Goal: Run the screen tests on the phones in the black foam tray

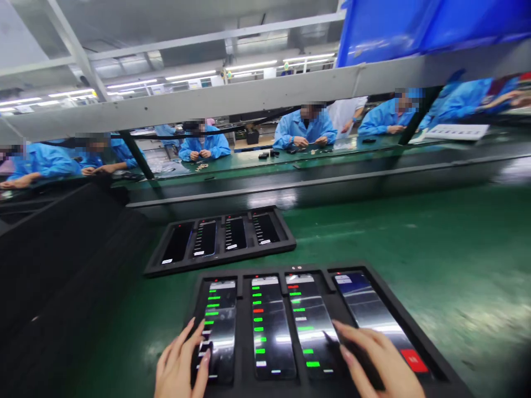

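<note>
A black foam tray (244,387) lies in front of me, with several smartphones set in its slots. My left hand (178,365) is open, its fingers over the left edge of the leftmost phone (224,331), whose screen shows green bars. Beside it is a phone (274,326) with green bars and one red bar. My right hand (379,359) is open, fingertips at the right edge of another lit phone (311,326). The rightmost phone (369,304) has a dark blue screen with a red block at its lower end, partly behind my right hand.
A second black tray (232,257) holding several phones sits farther back on the green bench (456,249). Black foam (62,276) is stacked at left. A raised ledge (352,182) divides off several people in blue coats. Blue bins (415,33) hang overhead at right.
</note>
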A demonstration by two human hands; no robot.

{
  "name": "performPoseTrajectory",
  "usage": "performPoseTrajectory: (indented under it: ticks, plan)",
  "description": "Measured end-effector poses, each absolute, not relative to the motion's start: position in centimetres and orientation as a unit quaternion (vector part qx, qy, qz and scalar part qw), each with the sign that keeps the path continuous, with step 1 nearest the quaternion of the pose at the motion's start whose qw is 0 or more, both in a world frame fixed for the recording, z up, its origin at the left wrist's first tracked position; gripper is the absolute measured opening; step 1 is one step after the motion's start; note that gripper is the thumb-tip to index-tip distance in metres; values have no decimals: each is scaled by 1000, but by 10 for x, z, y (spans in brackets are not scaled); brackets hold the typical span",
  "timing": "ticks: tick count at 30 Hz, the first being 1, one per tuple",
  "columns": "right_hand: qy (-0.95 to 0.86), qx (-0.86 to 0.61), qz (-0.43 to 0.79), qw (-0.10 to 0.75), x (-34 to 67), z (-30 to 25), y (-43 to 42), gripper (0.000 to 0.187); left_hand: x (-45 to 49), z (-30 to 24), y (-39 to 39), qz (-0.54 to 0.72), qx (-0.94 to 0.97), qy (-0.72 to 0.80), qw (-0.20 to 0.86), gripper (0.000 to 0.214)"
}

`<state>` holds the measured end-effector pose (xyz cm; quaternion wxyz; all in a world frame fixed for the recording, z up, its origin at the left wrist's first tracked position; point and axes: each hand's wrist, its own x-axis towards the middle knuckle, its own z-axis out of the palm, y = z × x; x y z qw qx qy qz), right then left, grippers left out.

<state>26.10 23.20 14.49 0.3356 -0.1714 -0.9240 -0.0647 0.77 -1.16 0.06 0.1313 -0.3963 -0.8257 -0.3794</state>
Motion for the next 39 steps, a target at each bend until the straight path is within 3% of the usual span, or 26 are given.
performPoseTrajectory:
  ticks: [5,9,16,27,39]
  plan:
    - [-891,-367,-137,230,282,148,302,40,-19,16,20,-398,-316,-859,-62,55]
    - [-877,-429,-150,156,268,143,322,41,-21,36,63,-372,-279,-882,-74,69]
    - [-840,-513,-151,91,235,147,304,70,-6,48,82,-321,-253,-909,-80,66]
    - [-820,-551,-140,67,229,152,301,73,11,72,84,-265,-207,-935,-111,69]
    - [-820,-542,-172,64,218,156,297,61,-7,80,99,-157,-284,-940,-107,60]
